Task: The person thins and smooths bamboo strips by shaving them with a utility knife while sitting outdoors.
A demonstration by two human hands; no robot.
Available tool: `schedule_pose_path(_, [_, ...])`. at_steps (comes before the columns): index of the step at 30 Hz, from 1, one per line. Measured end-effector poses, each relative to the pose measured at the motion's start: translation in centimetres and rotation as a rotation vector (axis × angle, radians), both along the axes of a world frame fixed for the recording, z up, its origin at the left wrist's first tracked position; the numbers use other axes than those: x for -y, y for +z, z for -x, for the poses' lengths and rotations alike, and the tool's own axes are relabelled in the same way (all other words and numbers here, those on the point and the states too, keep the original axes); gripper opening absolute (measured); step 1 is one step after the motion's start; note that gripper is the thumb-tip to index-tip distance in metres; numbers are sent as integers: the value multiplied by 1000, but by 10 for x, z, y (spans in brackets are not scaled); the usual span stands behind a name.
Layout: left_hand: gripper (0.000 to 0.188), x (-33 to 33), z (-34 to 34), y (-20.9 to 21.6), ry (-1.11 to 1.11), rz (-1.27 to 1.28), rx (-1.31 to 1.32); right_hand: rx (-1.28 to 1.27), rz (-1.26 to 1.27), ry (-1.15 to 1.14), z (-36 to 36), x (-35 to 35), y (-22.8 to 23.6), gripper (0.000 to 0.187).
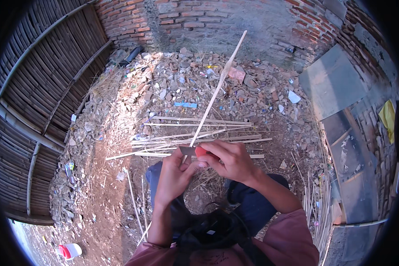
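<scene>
A long pale bamboo strip slants up and away from my hands, its far end toward the brick wall. My left hand is closed around its near part. In my right hand is a knife with a red handle and a flat, dark blade. The blade lies across the strip right at my left fingers, and my right fingertips come close to the left thumb. My fingers partly hide the strip where the blade meets it. Several cut bamboo strips lie on the ground just beyond my hands.
More long strips lie at the right beside leaning boards. Rubble covers the ground up to the brick wall. A bamboo slat wall stands left. A red and white container sits lower left.
</scene>
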State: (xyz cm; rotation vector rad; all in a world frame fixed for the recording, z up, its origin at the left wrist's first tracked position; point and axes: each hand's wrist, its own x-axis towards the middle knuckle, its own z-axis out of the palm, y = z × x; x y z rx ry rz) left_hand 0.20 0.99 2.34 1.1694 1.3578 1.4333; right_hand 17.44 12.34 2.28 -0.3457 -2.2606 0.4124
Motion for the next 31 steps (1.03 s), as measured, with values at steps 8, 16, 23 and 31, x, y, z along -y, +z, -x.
schedule_pose_path(8, [30,-3,-9,2,164,-22,-399,2,5,-53,4,-4,3,32])
schedule_pose_path(16, [31,-2,-18,1,276,28,-466,-3,17,-145,9,1,-2,33])
schedule_pose_path(23, [37,-2,-17,-1,332,59,-589,47,36,-138,8,-2,9,28])
schedule_pose_path(31, [35,12,-26,-19,258,137,-681,1,107,-308,-12,-59,9,26])
